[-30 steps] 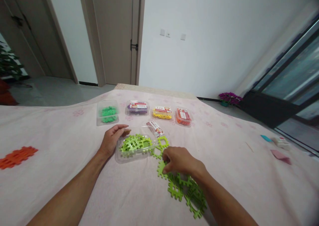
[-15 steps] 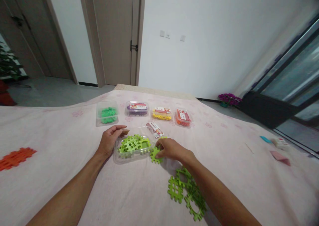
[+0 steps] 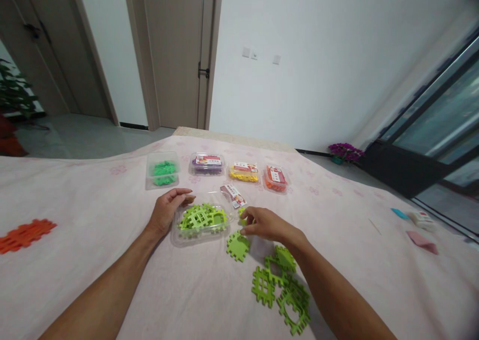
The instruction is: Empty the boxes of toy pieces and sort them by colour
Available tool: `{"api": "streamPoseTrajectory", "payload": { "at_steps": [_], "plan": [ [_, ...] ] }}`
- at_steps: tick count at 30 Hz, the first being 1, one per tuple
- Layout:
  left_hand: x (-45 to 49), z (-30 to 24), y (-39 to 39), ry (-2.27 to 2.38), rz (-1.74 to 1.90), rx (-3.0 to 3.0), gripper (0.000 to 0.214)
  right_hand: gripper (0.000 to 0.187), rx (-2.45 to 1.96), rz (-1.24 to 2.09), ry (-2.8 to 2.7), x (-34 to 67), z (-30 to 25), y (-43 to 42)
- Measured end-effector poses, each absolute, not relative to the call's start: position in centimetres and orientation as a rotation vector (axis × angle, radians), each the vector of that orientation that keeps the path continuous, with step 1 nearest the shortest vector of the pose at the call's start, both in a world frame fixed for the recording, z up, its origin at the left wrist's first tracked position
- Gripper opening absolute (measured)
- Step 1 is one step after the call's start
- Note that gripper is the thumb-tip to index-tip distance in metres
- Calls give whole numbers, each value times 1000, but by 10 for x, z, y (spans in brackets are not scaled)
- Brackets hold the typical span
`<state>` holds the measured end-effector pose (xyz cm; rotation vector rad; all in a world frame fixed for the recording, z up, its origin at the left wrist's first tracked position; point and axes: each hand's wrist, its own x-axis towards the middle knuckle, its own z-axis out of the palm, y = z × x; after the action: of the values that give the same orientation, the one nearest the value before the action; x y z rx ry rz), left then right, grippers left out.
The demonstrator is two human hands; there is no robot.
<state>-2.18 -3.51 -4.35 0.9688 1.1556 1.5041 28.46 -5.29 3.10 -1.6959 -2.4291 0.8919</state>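
Note:
A clear plastic container (image 3: 194,238), its lid raised at the back, holds yellow-green interlocking pieces (image 3: 198,217). My left hand (image 3: 167,211) is curled against the container's left side, gripping its edge. Just right of the container, my right hand (image 3: 264,223) has bent fingers around a yellow-green piece (image 3: 242,214), which they partly hide. Below those fingertips a notched disc-like piece (image 3: 237,245) lies on the cloth. More pieces of the same colour, including a lattice square (image 3: 263,286) and a ring (image 3: 294,311), lie in a loose overlapping group by my right forearm.
Across the back stand containers with green (image 3: 163,172), purple (image 3: 207,164), yellow (image 3: 244,172) and orange (image 3: 276,179) pieces. A paper label (image 3: 234,196) lies behind the open container. Orange joined pieces (image 3: 28,234) are far left; a pink cloth (image 3: 422,242) and white box (image 3: 421,220) are right.
The notched disc-like piece has come out from under my right fingers and lies slightly nearer to me. My right hand has shifted a little right; my left hand stays at the container.

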Motion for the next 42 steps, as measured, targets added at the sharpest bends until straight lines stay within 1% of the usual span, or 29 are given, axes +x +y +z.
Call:
{"api": "streamPoseTrajectory", "payload": {
  "at_steps": [2,4,6,8,11,13,16,20,24,26,28,31,33,37,42],
  "plan": [
    [-22,-44,-35,1155,1505,968,39,48,-1663,877,-2522,280,29,-57],
    [-22,-44,-36,1146,1500,965,40,51,-1651,786,-2592,274,25,-64],
    [-22,-44,-36,1133,1495,965,41,51,-1654,728,-2616,268,21,-71],
    [-22,-44,-37,1120,1496,968,41,50,-1678,749,-2615,265,18,-75],
    [-23,-46,-37,1108,1495,969,41,53,-1694,830,-2585,270,19,-72],
    [-23,-47,-36,1106,1493,969,40,50,-1684,842,-2508,280,23,-63],
    [-23,-47,-35,1114,1484,972,40,36,-1594,811,-2230,295,34,-38],
    [-22,-46,-34,1117,1474,974,39,25,-1256,1087,-1914,290,51,-6],
    [-22,-45,-35,1123,1465,984,39,18,-1072,1316,-2008,253,57,11],
    [-22,-45,-36,1129,1463,991,39,15,-1053,1344,-2182,234,56,15],
    [-22,-45,-36,1131,1463,995,39,16,-1072,1179,-2421,219,56,16],
    [-21,-45,-36,1132,1465,994,39,26,-1135,664,-2616,207,58,10],
    [-21,-44,-36,1134,1465,998,38,30,-1185,429,-2630,205,60,1],
    [-21,-44,-35,1138,1468,1008,38,30,-1259,261,-2769,204,58,-19],
    [-22,-47,-34,1129,1467,1017,39,33,-1344,215,-2825,200,46,-23]
  ]
}}
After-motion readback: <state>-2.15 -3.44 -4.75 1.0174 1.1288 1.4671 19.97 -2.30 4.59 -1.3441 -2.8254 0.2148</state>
